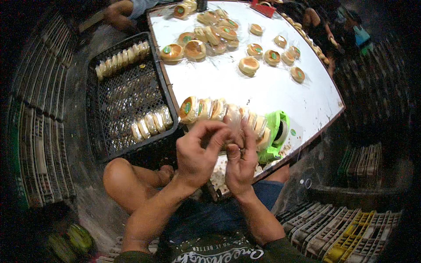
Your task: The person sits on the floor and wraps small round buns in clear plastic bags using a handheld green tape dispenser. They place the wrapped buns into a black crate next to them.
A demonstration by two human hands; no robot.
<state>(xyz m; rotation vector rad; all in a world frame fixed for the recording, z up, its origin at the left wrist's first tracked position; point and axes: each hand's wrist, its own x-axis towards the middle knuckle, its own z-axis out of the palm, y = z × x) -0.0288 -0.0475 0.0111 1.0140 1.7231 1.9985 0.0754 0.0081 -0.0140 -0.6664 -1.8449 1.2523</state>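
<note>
My left hand (199, 153) and my right hand (242, 168) meet over the near edge of the white table. Both are closed, with thumbs and fingertips pinched together around a clear plastic wrapper (235, 126). Fingers partly hide it, and whether a bun is inside I cannot tell. Just beyond my hands, a row of round buns in clear wrappers (189, 109) stands on edge, some showing green stickers. At the row's right end, beside my right hand, is a bright green tape dispenser (271, 138).
The white table (215, 83) also carries a heap of wrapped buns (212, 33) and several scattered ones (249, 66). Left of it sits a black crate (160, 65) with two rows of buns. Stacked crates (346, 232) stand around. Other people (120, 13) sit across the table.
</note>
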